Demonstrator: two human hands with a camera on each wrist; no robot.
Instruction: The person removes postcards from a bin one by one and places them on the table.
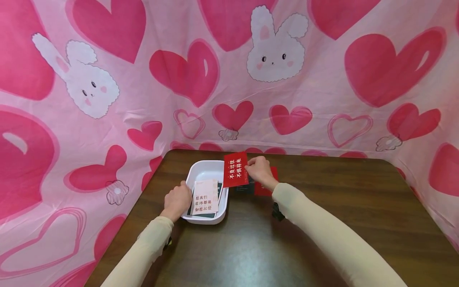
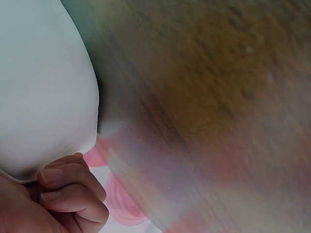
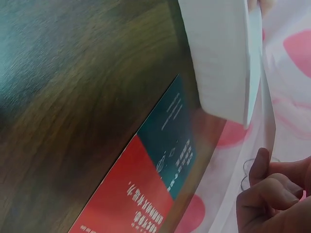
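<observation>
A white plastic basin (image 1: 208, 220) stands on the table, and my left hand (image 1: 177, 200) grips its left rim. The left wrist view shows that hand's curled fingers (image 2: 73, 189) at the basin's edge. Inside lies a pale card (image 1: 205, 198) with dark red characters, over a dark green card (image 1: 220, 187). My right hand (image 1: 261, 171) pinches the right edge of a red card (image 1: 235, 169) with white characters, holding it up by the basin's right rim. In the right wrist view the held card is nearly edge-on.
Right of the basin, another red card (image 3: 126, 189) and a dark green card (image 3: 167, 131) lie flat on the brown wooden table (image 1: 340, 199), side by side. Pink cloth (image 1: 322, 75) with hearts and rabbits hangs behind and around the table.
</observation>
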